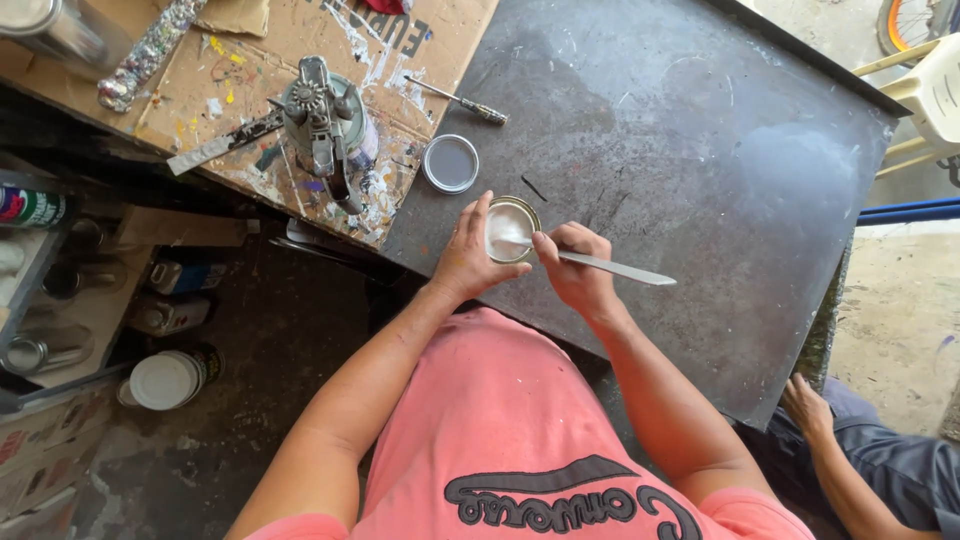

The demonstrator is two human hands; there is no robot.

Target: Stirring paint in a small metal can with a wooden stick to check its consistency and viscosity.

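Careful: your left hand (466, 262) clasps the small can (510, 229) near the tabletop (700, 180) edge; your right hand (577, 272), pinching the spatula (610, 267), could tip it and spill white paste.

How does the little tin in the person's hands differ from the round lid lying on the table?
The tin is held by the left hand and filled with white paste; the lid lies flat, untouched and empty. The tin's rim looks yellowish, the lid's pale grey. Both are round, similar in width.

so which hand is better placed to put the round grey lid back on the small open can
Probably left. The left hand steadies the small open can, nearest the round grey lid; the right hand holds a flat metal blade.
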